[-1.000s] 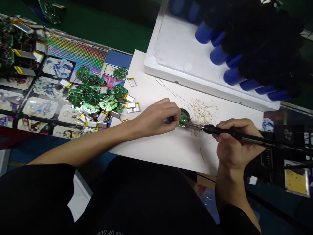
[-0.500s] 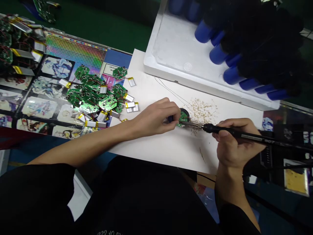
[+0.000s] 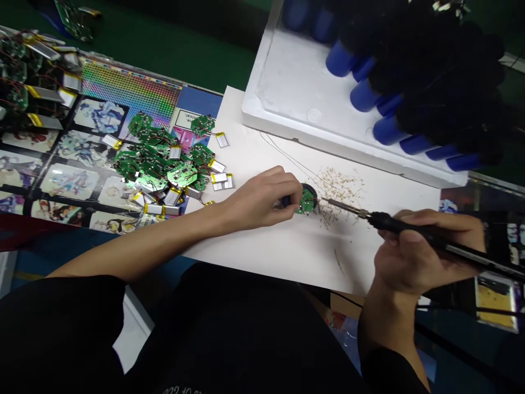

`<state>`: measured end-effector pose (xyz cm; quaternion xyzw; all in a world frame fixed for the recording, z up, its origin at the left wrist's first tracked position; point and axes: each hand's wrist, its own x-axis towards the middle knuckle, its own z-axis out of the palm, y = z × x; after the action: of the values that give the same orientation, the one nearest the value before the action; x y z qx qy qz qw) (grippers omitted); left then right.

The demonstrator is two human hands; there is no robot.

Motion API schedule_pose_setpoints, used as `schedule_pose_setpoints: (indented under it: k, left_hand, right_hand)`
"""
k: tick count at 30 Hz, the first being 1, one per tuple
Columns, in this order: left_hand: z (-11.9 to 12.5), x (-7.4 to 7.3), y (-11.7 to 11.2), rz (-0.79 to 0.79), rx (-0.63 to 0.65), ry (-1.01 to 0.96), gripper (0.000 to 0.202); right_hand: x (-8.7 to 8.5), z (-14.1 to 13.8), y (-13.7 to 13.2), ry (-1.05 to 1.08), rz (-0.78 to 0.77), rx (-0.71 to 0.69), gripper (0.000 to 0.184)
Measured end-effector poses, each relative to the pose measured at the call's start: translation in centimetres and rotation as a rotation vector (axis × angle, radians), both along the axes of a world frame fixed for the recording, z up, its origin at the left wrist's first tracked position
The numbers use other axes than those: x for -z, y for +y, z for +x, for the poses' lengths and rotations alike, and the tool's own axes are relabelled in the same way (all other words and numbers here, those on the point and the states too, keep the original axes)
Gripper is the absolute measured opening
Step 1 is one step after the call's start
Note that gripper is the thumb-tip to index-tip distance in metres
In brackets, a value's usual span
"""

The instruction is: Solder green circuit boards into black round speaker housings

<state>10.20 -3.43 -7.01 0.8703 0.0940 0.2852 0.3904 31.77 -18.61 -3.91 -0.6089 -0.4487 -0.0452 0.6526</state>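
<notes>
My left hand (image 3: 279, 196) is closed around a dark blue cylindrical housing, mostly hidden by the fingers. A round green circuit board (image 3: 305, 202) sits in the black-rimmed end of that housing and faces right. In my right hand (image 3: 429, 249) is a soldering iron (image 3: 383, 221), gripped like a pen. The iron's metal tip points left and stands just right of the board, apart from it. Thin strands of wire (image 3: 283, 155) lie on the white sheet (image 3: 254, 235) behind the board, beside scattered brownish crumbs (image 3: 340, 189).
Green circuit boards wired to small silver batteries (image 3: 164, 158) are heaped at the left, with another pile (image 3: 36, 82) farther left. A white foam tray (image 3: 283, 82) holds several blue cylinders (image 3: 363, 96) at the back right. A yellow sponge in a holder (image 3: 496, 303) is at the far right.
My right hand has drawn the soldering iron to the right, off the circuit board. The left hand stays in place with the housing.
</notes>
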Motion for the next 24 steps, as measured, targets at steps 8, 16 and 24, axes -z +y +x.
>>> schedule_pose_setpoints:
  k: [8, 16, 24]
  left_hand:
    - [0.0, -0.1, 0.0, -0.002, -0.001, 0.008, 0.014]
    - [0.0, -0.1, 0.0, -0.004, -0.001, 0.036, 0.010]
    - [-0.2, -0.3, 0.2, 0.021, 0.003, 0.023, 0.008]
  right_hand:
    - [-0.3, -2.4, -0.6, 0.093, -0.090, -0.134, 0.028]
    - [2.5, -4.5, -0.3, -0.162, -0.315, -0.317, 0.020]
    - [3.8, -4.0, 0.1, -0.295, -0.338, -0.348, 0.046]
